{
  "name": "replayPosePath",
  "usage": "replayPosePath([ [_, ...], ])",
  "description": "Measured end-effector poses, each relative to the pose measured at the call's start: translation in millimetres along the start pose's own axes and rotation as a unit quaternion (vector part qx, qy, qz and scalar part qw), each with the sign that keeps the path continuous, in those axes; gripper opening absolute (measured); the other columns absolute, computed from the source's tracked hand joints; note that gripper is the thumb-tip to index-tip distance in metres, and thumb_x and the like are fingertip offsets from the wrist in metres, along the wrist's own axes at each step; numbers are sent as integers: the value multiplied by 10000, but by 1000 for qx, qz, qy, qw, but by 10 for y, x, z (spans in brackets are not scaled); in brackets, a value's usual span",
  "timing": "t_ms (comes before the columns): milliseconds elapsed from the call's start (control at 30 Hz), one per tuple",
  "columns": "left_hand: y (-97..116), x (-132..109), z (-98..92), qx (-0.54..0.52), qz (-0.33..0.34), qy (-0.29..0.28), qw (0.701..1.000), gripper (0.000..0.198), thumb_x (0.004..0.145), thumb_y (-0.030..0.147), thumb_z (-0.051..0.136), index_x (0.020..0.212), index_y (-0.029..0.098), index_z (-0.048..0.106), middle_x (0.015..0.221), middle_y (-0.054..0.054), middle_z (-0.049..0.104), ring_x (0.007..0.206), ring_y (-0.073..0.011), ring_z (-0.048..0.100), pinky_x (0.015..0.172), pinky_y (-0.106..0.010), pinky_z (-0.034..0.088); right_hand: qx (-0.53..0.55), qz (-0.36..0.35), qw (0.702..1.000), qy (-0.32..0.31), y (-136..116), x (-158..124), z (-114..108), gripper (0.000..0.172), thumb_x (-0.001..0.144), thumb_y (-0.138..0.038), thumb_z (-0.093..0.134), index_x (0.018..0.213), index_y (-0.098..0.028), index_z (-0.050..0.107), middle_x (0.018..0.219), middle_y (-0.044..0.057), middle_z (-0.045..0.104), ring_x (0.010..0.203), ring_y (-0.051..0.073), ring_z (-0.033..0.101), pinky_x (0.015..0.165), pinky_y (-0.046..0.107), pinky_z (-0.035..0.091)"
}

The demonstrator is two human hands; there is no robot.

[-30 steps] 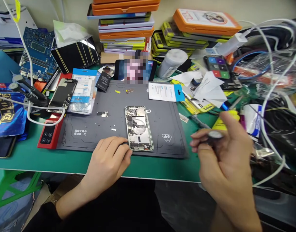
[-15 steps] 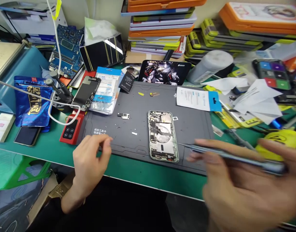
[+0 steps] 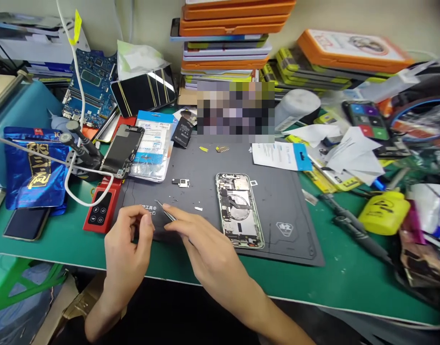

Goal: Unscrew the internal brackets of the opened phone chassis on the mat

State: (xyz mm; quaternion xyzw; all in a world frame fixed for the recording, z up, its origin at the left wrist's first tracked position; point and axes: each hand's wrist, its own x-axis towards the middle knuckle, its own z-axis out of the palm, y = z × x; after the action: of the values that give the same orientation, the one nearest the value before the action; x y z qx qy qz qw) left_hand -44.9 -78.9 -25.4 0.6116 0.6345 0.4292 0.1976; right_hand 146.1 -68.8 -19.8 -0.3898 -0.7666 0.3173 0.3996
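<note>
My right hand [image 3: 208, 244] is closed on slim metal tweezers [image 3: 165, 211], their tips pointing up and left over the mat. Just left of it, my left hand [image 3: 128, 239] is closed, thumb near the curled fingers; anything inside is hidden. An opened phone [image 3: 239, 211] lies on the dark work mat [image 3: 277, 201], right of both hands, its inner parts exposed. Beyond the hands lie a small metal-and-black phone part [image 3: 181, 183] and a little white strip [image 3: 198, 208]. A card tray [image 3: 253, 183] rests beside the phone's upper right edge.
A red device with buttons [image 3: 102, 206] and a detached phone screen [image 3: 122, 151] lie to the left. A black battery [image 3: 183, 132] and a white-and-blue packet [image 3: 277, 155] sit along the mat's far side. A yellow container [image 3: 383, 213] stands right. A white cable [image 3: 81, 81] hangs across the left.
My right hand has come from the far right, past the phone, to beside my left hand. A larger grey tool showed in it before. My left hand has stayed nearly in place, still closed.
</note>
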Motion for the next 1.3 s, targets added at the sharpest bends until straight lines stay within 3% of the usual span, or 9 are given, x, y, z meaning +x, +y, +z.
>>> replayPosePath([
  [133, -28, 12, 1, 14, 8, 7, 1000, 104, 1121, 313, 599, 1080, 233, 652, 859, 26, 709, 734, -108, 705, 678, -211, 575, 47, 39, 997, 44, 5, -44, -2, 466, 1067, -71, 535, 1448, -325, 619, 1516, 50, 728, 1421, 221, 703, 1193, 440, 627],
  [233, -21, 41, -6, 34, 42, 2, 999, 159, 1095, 347, 672, 1219, 249, 680, 975, 4, 741, 748, -113, 670, 695, -233, 572, 141, 104, 977, 125, 4, -95, -22, 473, 1091, -138, 558, 1506, -364, 544, 1417, 35, 779, 1322, 210, 761, 1121, 433, 673],
  [333, 24, 72, -20, 40, 117, -70, 990, 356, 1099, 387, 682, 1437, 279, 658, 1118, -26, 759, 777, -127, 673, 739, -262, 595, 237, 142, 940, 201, 8, -128, -42, 385, 1130, -242, 520, 1496, -358, 493, 1254, 37, 829, 1046, 182, 835, 918, 390, 742],
  [433, 81, 101, -4, 19, 168, -137, 976, 372, 1117, 423, 654, 1465, 290, 667, 1155, -22, 793, 777, -125, 723, 746, -241, 618, 272, 153, 918, 245, 39, -141, -54, 353, 1135, -344, 528, 1482, -332, 468, 1146, 38, 838, 833, 153, 820, 841, 365, 745],
  [567, 150, 145, 81, -13, 191, -142, 971, 156, 1112, 358, 664, 1182, 301, 793, 1108, 12, 829, 914, -153, 812, 889, -220, 644, 323, 143, 899, 259, 106, -161, -70, 373, 1127, -388, 547, 1489, -331, 474, 1138, 32, 827, 824, 139, 805, 814, 324, 728],
  [633, 187, 158, 122, -29, 183, -145, 972, 146, 1105, 367, 677, 1130, 300, 805, 1088, 18, 839, 916, -156, 821, 872, -203, 650, 355, 132, 886, 268, 121, -174, -84, 374, 1123, -375, 561, 1487, -337, 487, 1127, 25, 826, 816, 135, 801, 807, 320, 727],
  [900, 268, 91, 194, -91, 129, -151, 976, 145, 1057, 199, 737, 1123, 290, 829, 1018, 38, 843, 853, -112, 801, 837, -153, 636, 419, 184, 843, 284, 56, -215, -154, 355, 1110, -395, 604, 1453, -336, 532, 1106, 27, 839, 747, 133, 792, 780, 342, 721],
  [1300, 257, -80, 211, -167, 86, -168, 968, 356, 1093, 125, 661, 1330, 351, 802, 1056, 40, 841, 864, -74, 792, 829, -128, 628, 419, 172, 842, 292, 46, -260, -201, 329, 1118, -322, 597, 1445, -362, 611, 1069, -13, 839, 756, 92, 802, 803, 247, 709],
])
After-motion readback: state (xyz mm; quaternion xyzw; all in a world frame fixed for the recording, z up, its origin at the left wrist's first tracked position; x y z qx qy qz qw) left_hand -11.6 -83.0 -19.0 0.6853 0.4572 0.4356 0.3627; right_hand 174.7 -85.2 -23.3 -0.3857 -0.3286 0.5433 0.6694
